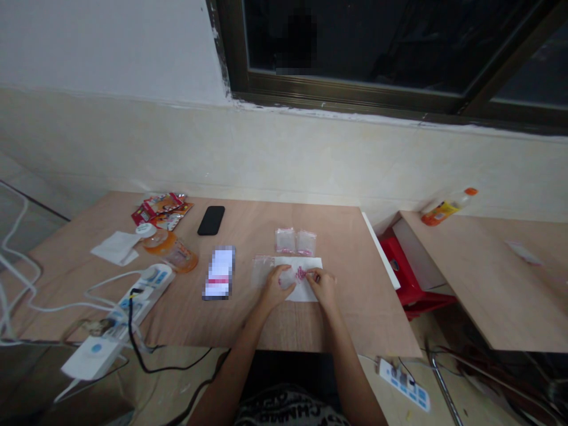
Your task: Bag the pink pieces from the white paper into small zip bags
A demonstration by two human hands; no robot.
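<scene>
On a white sheet of paper [306, 294] lies a small heap of pinkish-red bits [300, 273], too small to name. My left hand [276, 285] curves thumb and fingers around a small clear plastic bag [287, 277] at the left of the heap. Touching the heap's right side, my right hand [323, 281] has its thumb and forefinger pinched together; whatever is between them is too small to make out. Just beyond the paper, two small clear zip bags [284, 240] with pink bits along their bottoms lie side by side. Another clear bag [261, 269] lies flat, partly under the paper's left edge.
Left on the table are a lit phone [219, 273], a black phone [212, 220], an orange drink bottle [171, 249], snack packets [162, 210], a tissue [116, 247] and a power strip [133, 307] with cables. A red stool [406, 278] stands between this table and another.
</scene>
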